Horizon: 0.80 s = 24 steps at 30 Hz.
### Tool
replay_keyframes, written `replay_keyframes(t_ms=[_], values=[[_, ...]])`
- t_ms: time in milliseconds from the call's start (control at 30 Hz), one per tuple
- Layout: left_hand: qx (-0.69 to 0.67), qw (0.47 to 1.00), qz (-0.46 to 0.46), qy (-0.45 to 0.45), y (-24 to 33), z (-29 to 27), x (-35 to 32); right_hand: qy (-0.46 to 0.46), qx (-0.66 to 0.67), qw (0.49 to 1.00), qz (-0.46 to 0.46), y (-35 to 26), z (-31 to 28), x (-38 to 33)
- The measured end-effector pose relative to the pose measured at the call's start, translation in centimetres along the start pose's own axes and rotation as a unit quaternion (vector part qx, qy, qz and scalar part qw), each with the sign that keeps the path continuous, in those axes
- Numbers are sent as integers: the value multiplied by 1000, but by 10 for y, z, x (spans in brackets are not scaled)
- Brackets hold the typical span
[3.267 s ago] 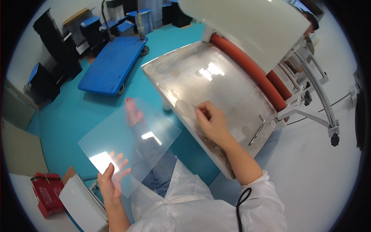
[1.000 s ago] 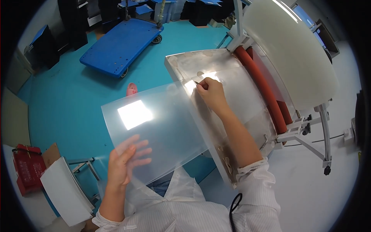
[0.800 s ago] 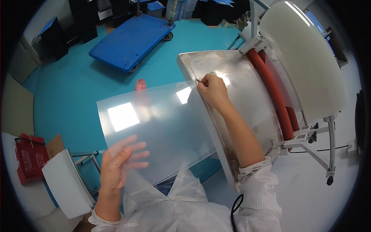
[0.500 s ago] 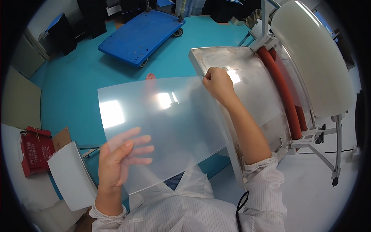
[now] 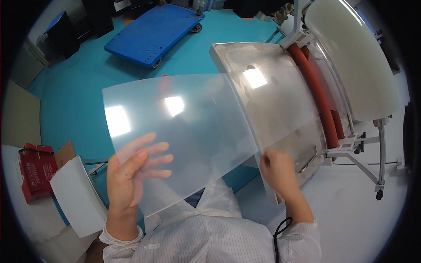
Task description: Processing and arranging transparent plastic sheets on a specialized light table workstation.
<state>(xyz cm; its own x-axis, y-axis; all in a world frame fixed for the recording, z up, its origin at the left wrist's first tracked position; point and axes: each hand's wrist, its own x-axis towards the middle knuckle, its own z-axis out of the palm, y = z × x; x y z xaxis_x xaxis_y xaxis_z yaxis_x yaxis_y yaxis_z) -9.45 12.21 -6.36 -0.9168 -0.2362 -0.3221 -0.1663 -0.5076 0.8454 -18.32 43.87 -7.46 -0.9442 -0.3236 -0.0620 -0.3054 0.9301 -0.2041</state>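
A clear plastic sheet (image 5: 197,118) reaches left from the metal table (image 5: 254,52) over the floor, its right part lying on the table towards the red roller (image 5: 313,94). At the sheet's lower left edge is my left hand (image 5: 125,179). Its thumb rests on the near face, and its spread fingers show through the sheet from behind. My right hand (image 5: 278,171) is closed over the table's left rim, beside the sheet's near edge. Those fingers are curled, and what they hold, if anything, is hidden.
A large pale roll (image 5: 357,61) hangs above the rollers on a metal frame. Beyond the sheet stands a blue platform trolley (image 5: 155,33) on the teal floor. To my left are a white board (image 5: 79,197) and a red box (image 5: 37,173). A metal handle (image 5: 308,161) lies on the table.
My right hand has moved along the table's rim from the sheet's far edge to its near edge. My left hand still holds the sheet. The whole view has shifted slightly.
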Motion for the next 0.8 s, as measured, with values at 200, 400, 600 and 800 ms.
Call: replay_keyframes(t_ms=[200,400,600,800], values=[[16,996,33,86,-15,-48,-23,-65,244,965,76,24,-15,-5],[-91,971,97,197,-52,-154,-96,88,438,895,-8,35,39,54],[-194,876,250,364,-92,-237,-180,88,497,863,28,46,49,45],[-275,762,359,464,-114,-300,-215,133,494,859,-24,57,69,60]])
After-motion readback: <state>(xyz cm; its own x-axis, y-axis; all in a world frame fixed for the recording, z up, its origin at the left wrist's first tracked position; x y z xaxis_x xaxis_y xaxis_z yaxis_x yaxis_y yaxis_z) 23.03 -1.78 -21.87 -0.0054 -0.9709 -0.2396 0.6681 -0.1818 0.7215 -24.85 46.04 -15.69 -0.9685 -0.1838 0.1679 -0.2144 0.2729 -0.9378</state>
